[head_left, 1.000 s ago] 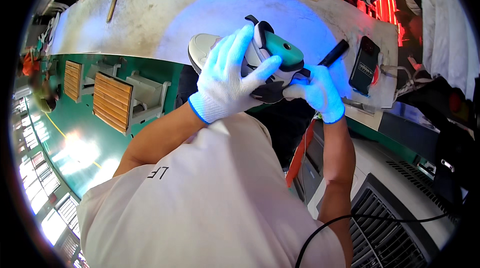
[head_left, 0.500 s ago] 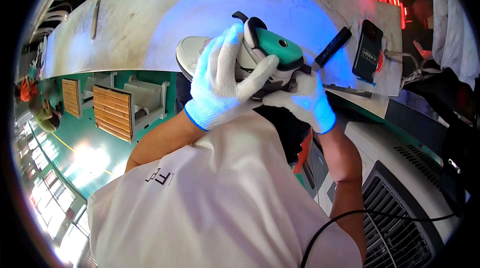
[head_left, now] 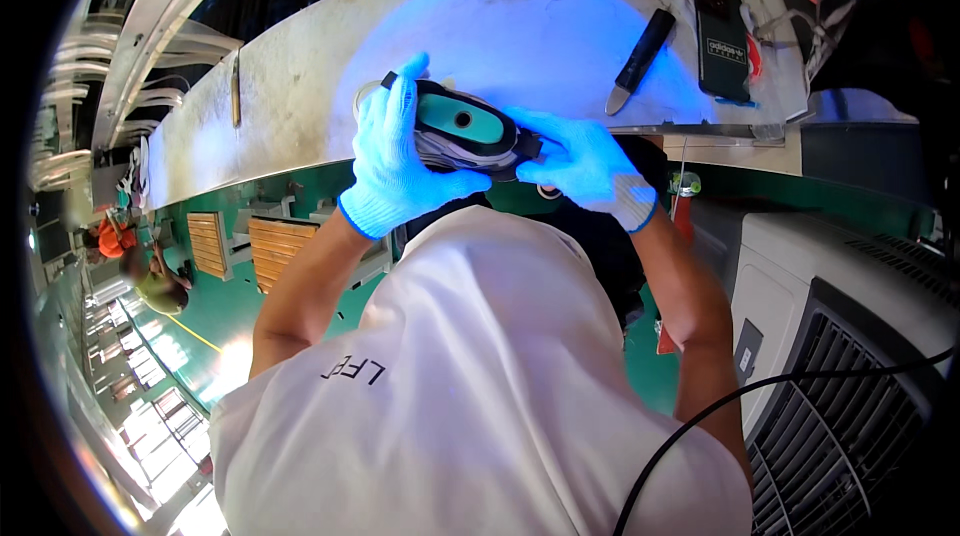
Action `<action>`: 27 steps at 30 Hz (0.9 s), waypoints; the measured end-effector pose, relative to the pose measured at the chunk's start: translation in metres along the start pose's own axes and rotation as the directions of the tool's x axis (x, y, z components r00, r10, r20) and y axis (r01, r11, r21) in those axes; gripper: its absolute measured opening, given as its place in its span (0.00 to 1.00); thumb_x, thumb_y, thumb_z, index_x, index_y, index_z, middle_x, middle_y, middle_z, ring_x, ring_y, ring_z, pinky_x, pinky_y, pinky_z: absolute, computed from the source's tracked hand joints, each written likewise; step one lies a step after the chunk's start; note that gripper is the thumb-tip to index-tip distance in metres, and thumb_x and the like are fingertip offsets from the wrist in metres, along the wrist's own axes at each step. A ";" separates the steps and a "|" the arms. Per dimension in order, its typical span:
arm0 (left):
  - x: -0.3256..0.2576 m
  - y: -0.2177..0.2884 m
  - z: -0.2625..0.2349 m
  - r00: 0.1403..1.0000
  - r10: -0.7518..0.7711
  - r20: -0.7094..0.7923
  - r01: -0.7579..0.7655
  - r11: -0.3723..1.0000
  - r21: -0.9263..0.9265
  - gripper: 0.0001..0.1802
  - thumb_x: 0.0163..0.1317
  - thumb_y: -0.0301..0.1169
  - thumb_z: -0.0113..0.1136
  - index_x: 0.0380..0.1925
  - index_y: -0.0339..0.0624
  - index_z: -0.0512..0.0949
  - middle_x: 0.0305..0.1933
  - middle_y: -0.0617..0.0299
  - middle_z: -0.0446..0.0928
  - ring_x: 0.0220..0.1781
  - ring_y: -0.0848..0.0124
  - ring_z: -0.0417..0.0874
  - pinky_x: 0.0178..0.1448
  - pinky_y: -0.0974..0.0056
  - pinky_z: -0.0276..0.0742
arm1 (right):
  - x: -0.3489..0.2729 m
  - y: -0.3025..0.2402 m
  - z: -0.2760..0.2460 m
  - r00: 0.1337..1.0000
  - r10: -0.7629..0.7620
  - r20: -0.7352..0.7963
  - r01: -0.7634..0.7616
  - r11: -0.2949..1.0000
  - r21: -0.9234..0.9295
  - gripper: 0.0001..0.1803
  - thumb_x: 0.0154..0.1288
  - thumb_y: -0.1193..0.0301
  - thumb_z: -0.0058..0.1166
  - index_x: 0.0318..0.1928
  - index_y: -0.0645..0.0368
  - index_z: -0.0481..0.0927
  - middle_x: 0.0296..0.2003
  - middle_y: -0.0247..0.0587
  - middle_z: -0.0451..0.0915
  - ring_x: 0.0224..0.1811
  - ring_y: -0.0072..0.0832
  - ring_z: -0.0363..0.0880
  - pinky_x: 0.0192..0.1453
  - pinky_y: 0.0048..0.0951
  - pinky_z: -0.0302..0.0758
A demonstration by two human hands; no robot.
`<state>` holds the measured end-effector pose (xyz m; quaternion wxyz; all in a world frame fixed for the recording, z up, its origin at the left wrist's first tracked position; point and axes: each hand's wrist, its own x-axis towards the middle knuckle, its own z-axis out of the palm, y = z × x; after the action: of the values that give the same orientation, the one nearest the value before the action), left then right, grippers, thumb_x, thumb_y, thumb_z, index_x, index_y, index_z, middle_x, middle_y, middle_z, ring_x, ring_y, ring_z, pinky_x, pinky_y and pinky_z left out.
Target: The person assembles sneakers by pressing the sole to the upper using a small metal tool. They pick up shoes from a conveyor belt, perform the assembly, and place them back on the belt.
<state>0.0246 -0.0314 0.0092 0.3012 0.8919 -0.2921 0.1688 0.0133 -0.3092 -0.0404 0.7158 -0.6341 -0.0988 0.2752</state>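
Observation:
A light-coloured shoe is between my two hands at the near edge of the table, its opening facing up. Inside the opening sits a teal shoe last with a round dark hole in its top. My left hand, in a white knit glove lit blue, wraps round the shoe's left part, thumb along the near side. At the other end, by the dark heel tab, my gloved right hand grips the shoe with thumb and fingers. The sole and most of the toe are hidden.
A knife with a dark handle lies on the pale table, right of the shoe. Beyond it lies a dark phone. A thin rod rests at the left. A grey machine with a grille stands at my right.
The shoe has turned from tilted to nearly level, with the last facing me. My right hand has shifted up beside the heel. The whole view has also swung.

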 end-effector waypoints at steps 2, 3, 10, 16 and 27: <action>-0.014 -0.004 0.010 0.999 -0.034 -0.004 0.033 0.989 -0.143 0.76 0.31 0.42 1.00 0.82 0.38 0.64 0.75 0.35 0.76 0.65 0.35 0.86 0.66 0.39 0.87 | 0.003 -0.005 -0.002 1.000 0.008 0.006 -0.007 0.992 -0.125 0.38 0.70 0.79 0.71 0.80 0.64 0.77 0.51 0.42 0.91 0.39 0.16 0.80 0.39 0.26 0.78; -0.016 -0.007 0.013 1.000 -0.021 -0.012 0.019 0.989 -0.148 0.76 0.32 0.41 1.00 0.83 0.38 0.63 0.74 0.35 0.76 0.65 0.36 0.86 0.66 0.39 0.87 | 0.003 -0.012 -0.001 1.000 0.011 -0.013 -0.014 0.984 -0.180 0.37 0.70 0.78 0.73 0.79 0.64 0.79 0.51 0.43 0.92 0.40 0.16 0.81 0.41 0.26 0.80; -0.036 -0.026 0.018 0.998 0.043 0.039 -0.038 0.991 -0.131 0.65 0.37 0.45 0.99 0.75 0.43 0.70 0.74 0.41 0.74 0.70 0.40 0.80 0.70 0.40 0.81 | -0.031 0.044 0.038 0.810 -0.369 -0.457 0.174 0.894 -0.414 0.36 0.61 0.75 0.82 0.71 0.61 0.85 0.53 0.51 0.93 0.45 0.35 0.95 0.50 0.37 0.91; -0.027 -0.018 0.019 0.849 -0.216 0.482 0.528 0.358 -0.770 0.31 0.65 0.38 0.80 0.63 0.41 0.77 0.61 0.40 0.83 0.62 0.45 0.88 0.65 0.43 0.87 | -0.028 0.056 0.048 0.683 -0.662 -0.309 0.244 0.606 -0.757 0.23 0.62 0.70 0.81 0.58 0.61 0.91 0.67 0.48 0.88 0.53 0.43 0.94 0.51 0.39 0.92; -0.064 -0.079 -0.006 0.849 0.108 0.516 0.006 0.977 -0.214 0.35 0.66 0.51 0.72 0.70 0.51 0.80 0.76 0.51 0.78 0.72 0.56 0.81 0.79 0.44 0.70 | -0.025 0.040 0.037 0.851 -0.439 -0.288 0.205 0.782 -0.588 0.30 0.59 0.73 0.81 0.62 0.65 0.88 0.72 0.56 0.83 0.65 0.52 0.90 0.66 0.44 0.91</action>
<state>0.0232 0.0507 -0.0516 0.2968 0.8594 -0.4031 -0.1045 -0.0361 -0.2890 -0.0676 0.5504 -0.8243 -0.1290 -0.0321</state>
